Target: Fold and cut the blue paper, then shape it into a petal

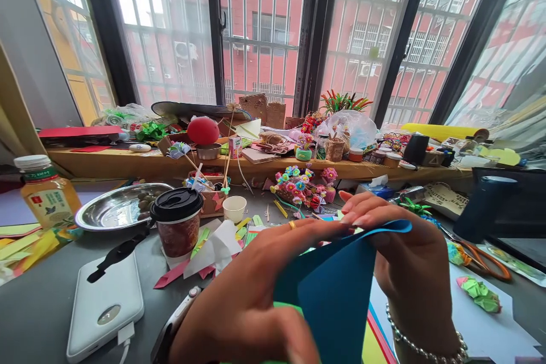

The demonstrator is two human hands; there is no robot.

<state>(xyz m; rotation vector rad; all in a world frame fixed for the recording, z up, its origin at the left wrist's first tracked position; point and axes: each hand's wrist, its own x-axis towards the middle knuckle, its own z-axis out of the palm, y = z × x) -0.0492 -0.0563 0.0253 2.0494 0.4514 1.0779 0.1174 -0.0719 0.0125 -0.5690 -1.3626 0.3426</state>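
Blue paper (341, 307) — long axis upright, curl (406, 226) pointing right

The paper (336, 301) is blue — the bottle cap (32, 162), white.

Left hand (251, 290): slim gold-coloured ring (292, 224) on one finger; pale, round-edged smartwatch (180, 310) at the wrist, small round crown (195, 291) on its side, dark band (159, 347). Right hand (420, 244): silver-coloured bracelet of small round beads (401, 342) circling the wrist.

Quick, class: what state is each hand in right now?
Left hand: against the blue paper; grip cannot be told.
Right hand: closed on the paper's top edge.
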